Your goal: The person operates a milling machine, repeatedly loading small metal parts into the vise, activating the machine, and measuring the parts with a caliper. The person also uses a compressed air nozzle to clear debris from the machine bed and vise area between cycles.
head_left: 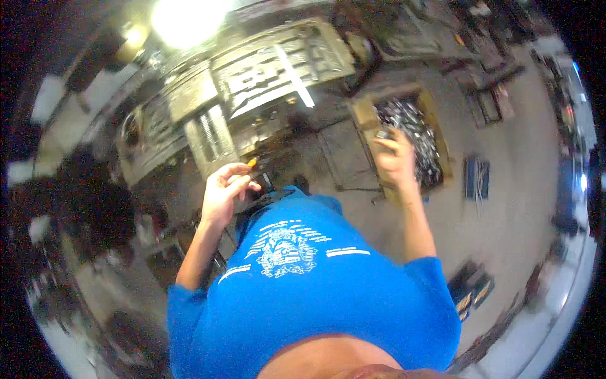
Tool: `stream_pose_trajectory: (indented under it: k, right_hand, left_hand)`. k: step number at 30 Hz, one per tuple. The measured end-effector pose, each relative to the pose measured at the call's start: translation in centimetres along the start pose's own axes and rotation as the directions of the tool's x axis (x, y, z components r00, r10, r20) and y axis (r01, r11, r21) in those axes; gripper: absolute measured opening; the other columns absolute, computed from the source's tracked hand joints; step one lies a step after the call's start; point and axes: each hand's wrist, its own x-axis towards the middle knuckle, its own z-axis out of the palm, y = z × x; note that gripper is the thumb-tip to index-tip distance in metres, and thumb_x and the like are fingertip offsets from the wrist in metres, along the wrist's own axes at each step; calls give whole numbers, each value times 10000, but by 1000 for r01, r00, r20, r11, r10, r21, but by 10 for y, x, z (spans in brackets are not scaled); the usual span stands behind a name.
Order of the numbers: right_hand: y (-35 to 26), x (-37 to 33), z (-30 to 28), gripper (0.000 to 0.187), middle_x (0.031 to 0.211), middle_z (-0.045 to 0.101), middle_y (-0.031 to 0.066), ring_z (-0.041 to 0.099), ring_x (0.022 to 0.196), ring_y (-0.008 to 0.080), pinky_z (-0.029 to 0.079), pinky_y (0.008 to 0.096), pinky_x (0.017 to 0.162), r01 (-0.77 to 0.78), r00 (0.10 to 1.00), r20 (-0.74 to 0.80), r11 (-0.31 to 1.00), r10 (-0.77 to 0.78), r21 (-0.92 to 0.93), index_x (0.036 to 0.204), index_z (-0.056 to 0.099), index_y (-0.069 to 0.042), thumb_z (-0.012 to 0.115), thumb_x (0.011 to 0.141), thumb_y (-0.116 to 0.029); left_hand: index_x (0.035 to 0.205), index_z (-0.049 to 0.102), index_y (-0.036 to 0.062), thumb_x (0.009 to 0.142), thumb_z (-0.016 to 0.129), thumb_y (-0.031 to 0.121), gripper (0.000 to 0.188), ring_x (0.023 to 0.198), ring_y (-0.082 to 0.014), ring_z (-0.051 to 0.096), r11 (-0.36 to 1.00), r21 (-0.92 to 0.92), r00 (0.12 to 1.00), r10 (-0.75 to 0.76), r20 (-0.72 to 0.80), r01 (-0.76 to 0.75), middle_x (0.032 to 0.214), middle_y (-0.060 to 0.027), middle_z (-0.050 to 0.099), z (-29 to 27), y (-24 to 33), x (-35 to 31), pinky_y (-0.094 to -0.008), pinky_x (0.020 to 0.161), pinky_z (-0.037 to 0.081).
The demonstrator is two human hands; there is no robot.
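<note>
My left hand (225, 192) is beside the machine, its fingers loosely curled and apart. Its index fingertip reaches a small yellow-orange knob or cap (252, 163); no grip on it shows. Over the left side of an open cardboard box (366, 117) is my right hand (398, 161), slightly blurred. Its thumb and fingers close on a small metal part (382, 134), too blurred to name more exactly. Many small shiny metal parts (413, 129) fill the box.
A greasy metal machine bed (252, 79) with a pale straight bar (294, 76) across it spans the far side. Under a bright lamp (186, 19) stands more machinery. A blue flat object (476, 178) lies on the floor right of the box, and dark boxes (470, 287) are nearer.
</note>
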Motion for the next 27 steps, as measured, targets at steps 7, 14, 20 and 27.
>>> stream_pose_trajectory:
  k: [7, 14, 20, 27]
  right_hand:
    - [160, 17, -40, 445, 1194, 476, 265, 449, 1087, 381, 367, 396, 929, 63, 996, 88, 671, 3, -739, 1033, 614, -26, 617, 670, -283]
    - [86, 25, 2, 399, 829, 581, 56, 497, 701, 136, 420, 246, 623, -117, 947, 274, 976, 165, -182, 1062, 565, 67, 574, 699, -96]
    - [29, 55, 17, 379, 1066, 573, 124, 535, 816, 155, 454, 261, 714, -1, 962, 271, 989, 43, -151, 1048, 578, 84, 597, 694, -50]
    - [-22, 64, 83, 355, 1180, 552, 147, 561, 994, 224, 427, 293, 866, 81, 868, 488, 942, 94, -327, 1012, 597, 75, 583, 677, -42]
  left_hand:
    - [1119, 506, -30, 775, 582, 71, 367, 868, -205, 625, 977, -159, 954, 93, -283, -143, 933, -132, 638, -81, -59, -57, -273, 758, 480]
    - [1034, 570, -76, 731, 595, 82, 343, 802, -175, 617, 986, 143, 584, 69, -809, 81, 925, -152, 643, -185, -119, -182, -282, 713, 482]
    - [941, 642, 7, 686, 601, 179, 310, 822, -247, 644, 853, 20, 217, -110, -970, 522, 890, -155, 653, -284, -240, -291, -340, 733, 490]
    - [847, 628, 18, 665, 603, 188, 250, 867, -321, 613, 486, 134, 151, 4, -989, 864, 903, -166, 637, -316, -353, -285, -414, 736, 489]
